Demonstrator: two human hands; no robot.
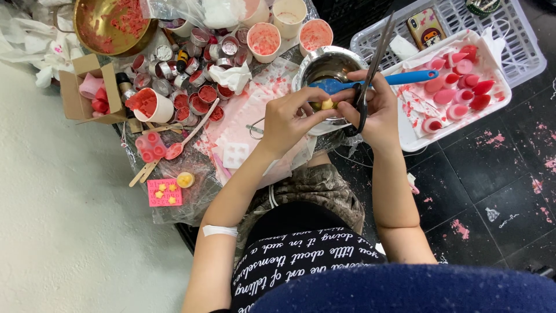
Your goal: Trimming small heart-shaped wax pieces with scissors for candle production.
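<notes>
Both hands meet over a small metal pot (331, 65) on my lap side of a low work surface. My left hand (288, 119) pinches a small yellow wax piece (328, 105) between thumb and fingers. My right hand (379, 113) holds a pair of black-handled scissors (376, 52), blades pointing away from me, and its fingertips also touch the yellow piece. A blue-handled tool (408, 77) lies across the pot's rim just beyond my fingers.
A white tray (505, 97) of pink and red wax cones sits to the right, in front of a white basket (512, 40) holding a phone (425, 26). Left lie several red-filled tins (191, 87), paper cups (263, 40), a brass bowl (110, 26), a cardboard box (78, 98) and a pink mould (164, 193).
</notes>
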